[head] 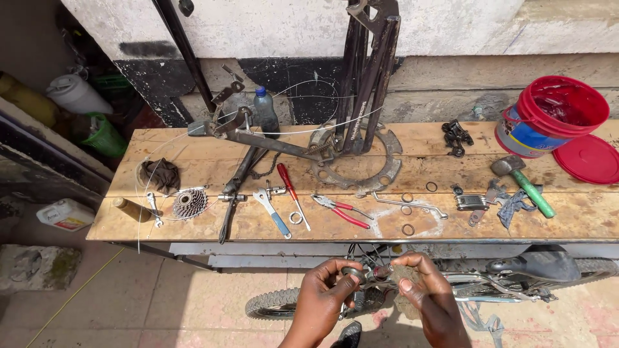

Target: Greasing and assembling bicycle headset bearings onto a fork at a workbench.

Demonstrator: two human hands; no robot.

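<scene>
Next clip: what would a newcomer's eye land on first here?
Probably the red bucket and its lid at the workbench's right end. Then the left hand and right hand at bottom centre, pinching small parts above a bicycle, and the red-handled pliers mid-bench.

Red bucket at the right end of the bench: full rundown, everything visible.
The red bucket is round, looks like plastic, and has a blue-and-white printed band around its wall. It sits tilted on the wooden bench at the far right, open mouth facing the camera, red inside, contents unclear. Its red lid is off, lying flat beside it and seeming to touch its lower edge. A hammer lies just in front, apart. Neither hand is near it.
</scene>
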